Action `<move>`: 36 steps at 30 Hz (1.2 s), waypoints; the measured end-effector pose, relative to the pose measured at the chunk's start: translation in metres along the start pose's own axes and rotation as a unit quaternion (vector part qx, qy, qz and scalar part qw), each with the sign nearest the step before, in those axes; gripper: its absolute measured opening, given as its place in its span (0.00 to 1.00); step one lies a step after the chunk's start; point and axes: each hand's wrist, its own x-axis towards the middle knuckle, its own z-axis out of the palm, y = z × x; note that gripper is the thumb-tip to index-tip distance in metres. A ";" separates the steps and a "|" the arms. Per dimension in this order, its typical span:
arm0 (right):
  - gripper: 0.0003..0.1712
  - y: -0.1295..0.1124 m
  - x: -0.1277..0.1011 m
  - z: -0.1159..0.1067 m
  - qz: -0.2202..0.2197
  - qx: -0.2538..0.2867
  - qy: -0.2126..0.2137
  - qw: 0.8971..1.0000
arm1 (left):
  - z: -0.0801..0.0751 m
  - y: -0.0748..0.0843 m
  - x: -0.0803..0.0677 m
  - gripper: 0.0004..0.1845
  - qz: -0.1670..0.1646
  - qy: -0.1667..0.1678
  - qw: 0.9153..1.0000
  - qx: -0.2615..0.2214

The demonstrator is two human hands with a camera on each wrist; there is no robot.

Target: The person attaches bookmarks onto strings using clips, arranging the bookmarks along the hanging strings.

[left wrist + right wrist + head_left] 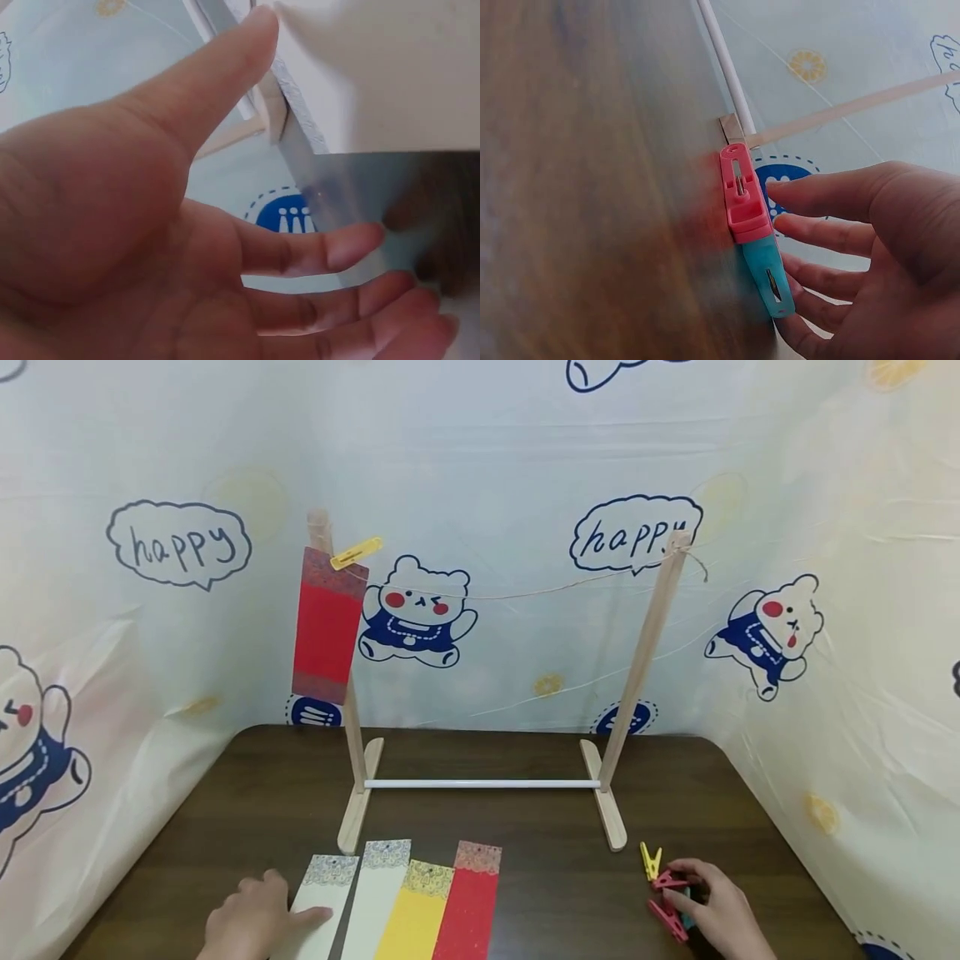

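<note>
We saw the left hand (251,917) gripping nothing, its thumb resting on the leftmost white card (327,887) at the near left, its fingers left of that card. The right hand (717,910) was unclenched among the red clips (666,921) and a blue clip (762,262) at the near right; we could not tell whether its fingertips touched them. Three more cards lay beside the first, and farther off a hanging red card (326,628) was clipped at the string's (487,597) left end. We judged this a picking-up step; the next move called for pinching card and clip securely.
</note>
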 end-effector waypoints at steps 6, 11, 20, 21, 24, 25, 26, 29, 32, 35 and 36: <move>0.24 -0.001 -0.001 0.000 0.004 0.000 -0.005 1.000 | 0.003 0.002 -0.003 0.52 0.001 0.006 1.000 -0.013; 0.21 -0.002 -0.003 0.001 -0.003 -0.001 0.007 1.000 | -0.001 0.009 -0.006 0.35 0.008 0.000 1.000 -0.019; 0.21 -0.004 -0.006 0.000 -0.009 -0.006 0.012 1.000 | 0.001 0.020 -0.013 0.43 0.004 -0.010 1.000 -0.006; 0.22 -0.004 -0.006 0.000 -0.010 -0.007 0.011 1.000 | 0.002 0.021 -0.013 0.43 0.004 -0.010 1.000 -0.008; 0.22 -0.004 -0.005 0.000 -0.010 -0.011 0.009 1.000 | 0.005 0.021 -0.012 0.40 0.020 -0.001 1.000 -0.012; 0.22 -0.004 -0.005 0.000 -0.011 -0.013 0.009 1.000 | 0.005 0.020 -0.011 0.41 0.021 0.000 1.000 -0.013; 0.21 -0.004 -0.005 0.000 -0.012 -0.013 0.010 1.000 | 0.006 0.020 -0.010 0.43 0.023 0.000 1.000 -0.014; 0.21 -0.005 -0.006 0.001 -0.017 -0.017 0.014 1.000 | 0.006 0.018 -0.007 0.54 0.028 -0.001 0.999 -0.022; 0.21 -0.005 -0.006 0.001 -0.020 -0.019 0.019 0.999 | 0.005 0.015 -0.004 0.60 0.034 -0.001 0.999 -0.037; 0.21 -0.005 -0.006 0.002 -0.024 -0.022 0.022 0.999 | 0.001 0.010 -0.003 0.58 0.044 -0.006 0.998 -0.052; 0.21 -0.005 -0.006 0.002 -0.026 -0.023 0.023 0.999 | 0.000 0.008 -0.003 0.55 0.046 -0.007 0.997 -0.060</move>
